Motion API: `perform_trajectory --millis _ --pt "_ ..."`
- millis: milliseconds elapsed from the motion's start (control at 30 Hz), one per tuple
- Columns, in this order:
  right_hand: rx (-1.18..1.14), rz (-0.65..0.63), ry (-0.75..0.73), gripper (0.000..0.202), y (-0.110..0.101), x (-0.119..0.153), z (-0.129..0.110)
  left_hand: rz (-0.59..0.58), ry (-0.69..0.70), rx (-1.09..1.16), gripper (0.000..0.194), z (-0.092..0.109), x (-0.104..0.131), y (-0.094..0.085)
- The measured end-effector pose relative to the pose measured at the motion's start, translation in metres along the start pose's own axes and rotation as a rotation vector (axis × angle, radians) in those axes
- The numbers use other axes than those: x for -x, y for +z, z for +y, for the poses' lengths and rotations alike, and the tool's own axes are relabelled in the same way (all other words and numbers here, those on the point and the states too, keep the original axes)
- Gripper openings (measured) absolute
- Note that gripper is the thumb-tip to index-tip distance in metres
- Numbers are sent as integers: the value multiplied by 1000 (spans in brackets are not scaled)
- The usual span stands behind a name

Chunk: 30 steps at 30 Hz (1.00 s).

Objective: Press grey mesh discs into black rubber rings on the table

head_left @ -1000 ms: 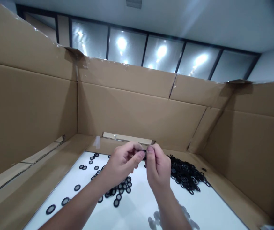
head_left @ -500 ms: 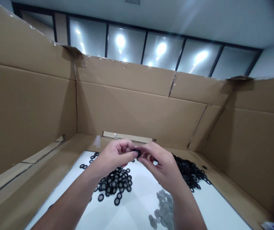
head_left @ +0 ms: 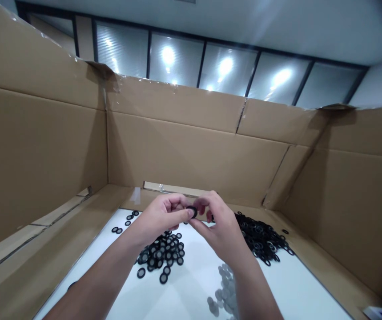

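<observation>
In front of me a small black ring (head_left: 194, 210) is pinched between the thumb and curled fingers of my left hand (head_left: 166, 214). My right hand (head_left: 218, 224) is at the ring's right side, fingers bent and thumb tip against its lower edge. Something small and dark (head_left: 212, 218) shows by the right fingers; I cannot tell whether it is held. Below the left hand lies a pile of black rings with grey discs in their centres (head_left: 160, 253). A heap of plain black rings (head_left: 260, 235) is beyond the right hand. Loose grey translucent discs (head_left: 226, 293) lie beside the right forearm.
A white table top (head_left: 184, 293) carries the piles. Tall cardboard walls (head_left: 177, 151) stand around it on the left, back and right. Several filled rings (head_left: 128, 223) are scattered at the far left. A stray ring (head_left: 285, 231) lies near the right edge.
My right index finger has lifted and spread away from the ring, so more of the ring shows. My left hand keeps its pinch in nearly the same place.
</observation>
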State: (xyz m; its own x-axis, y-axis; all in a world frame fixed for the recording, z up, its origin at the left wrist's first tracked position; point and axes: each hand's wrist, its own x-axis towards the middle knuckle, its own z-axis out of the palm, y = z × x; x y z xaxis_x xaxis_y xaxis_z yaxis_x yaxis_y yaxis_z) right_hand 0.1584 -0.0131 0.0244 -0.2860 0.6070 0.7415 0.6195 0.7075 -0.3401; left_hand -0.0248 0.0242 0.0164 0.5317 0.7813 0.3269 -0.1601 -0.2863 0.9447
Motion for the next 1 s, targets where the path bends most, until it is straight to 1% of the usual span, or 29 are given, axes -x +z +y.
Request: perform_trajectory --millis 67,167,233,300,367,433,467,567,633,767,900,1000 --pt "5 17 23 23 0 0 1 8 -3 14 20 -2 -1 0" --pt "-54 -69 -5 32 -7 0 4 25 -11 17 23 -4 -3 0" --pt "-83 -116 -42 32 -11 0 5 34 -17 13 25 -5 -4 -1" --pt "-76 -93 -64 25 -9 0 5 44 -23 6 24 -5 -4 -2" --pt "-31 -23 -44 19 -4 0 5 57 -28 -12 24 -5 -4 -3" --pt "13 33 -2 22 2 -1 5 69 -34 -32 23 -5 -3 -4" --pt "21 39 8 25 4 -1 5 73 -35 -41 23 -5 -3 -4" --pt "-12 -22 -28 31 2 -1 6 84 -31 -59 25 -6 -4 -4" --pt "-40 -58 -72 30 -1 -1 7 81 -25 -55 24 -7 -5 -4" --pt "-42 -38 -101 19 -2 -1 7 55 -12 17 22 -8 -7 -3" --pt "-32 -6 -93 19 0 -2 7 16 -18 85 19 -9 -8 -2" --pt "-54 -54 -119 24 -3 -2 8 0 -19 87 17 -10 -9 -4"
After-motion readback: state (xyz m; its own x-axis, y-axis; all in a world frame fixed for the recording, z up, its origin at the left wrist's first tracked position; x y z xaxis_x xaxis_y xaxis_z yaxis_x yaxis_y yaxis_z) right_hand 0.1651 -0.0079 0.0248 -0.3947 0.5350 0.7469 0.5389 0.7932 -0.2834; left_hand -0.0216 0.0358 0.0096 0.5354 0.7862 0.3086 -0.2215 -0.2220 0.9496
